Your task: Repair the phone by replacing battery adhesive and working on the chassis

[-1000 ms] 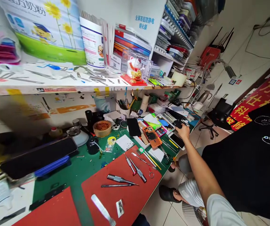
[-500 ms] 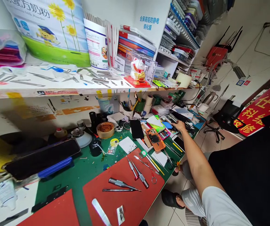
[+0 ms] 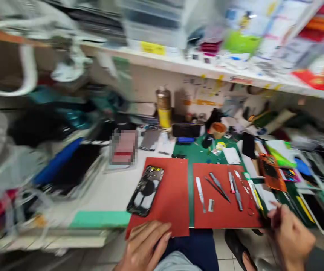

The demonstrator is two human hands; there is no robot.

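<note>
My left hand (image 3: 147, 244) is at the table's front edge, just below the left red mat (image 3: 174, 192). Its fingers are loosely stretched, with nothing in them. A phone (image 3: 145, 191) with its inner parts exposed lies tilted on that mat. Blurred by motion, my right hand (image 3: 290, 233) hovers at the front right with curled fingers; what it holds, if anything, cannot be made out. On the right red mat (image 3: 221, 218) are a white tool (image 3: 200, 194), tweezers, grey screwdrivers (image 3: 237, 194) and a small silvery piece (image 3: 211, 205).
An orange phone shell (image 3: 272, 171), a white-framed phone (image 3: 318, 210) and pens lie at the right. On the left are a blue-edged dark stack (image 3: 74, 165) and a pixelated pinkish item (image 3: 124, 147). A cluttered shelf (image 3: 179, 62) runs above; a person's dark shoe (image 3: 237, 242) shows below.
The view has swung left, bringing the left mat and opened phone into sight. My right hand has come back from the far right clutter to the front, and my left hand has appeared.
</note>
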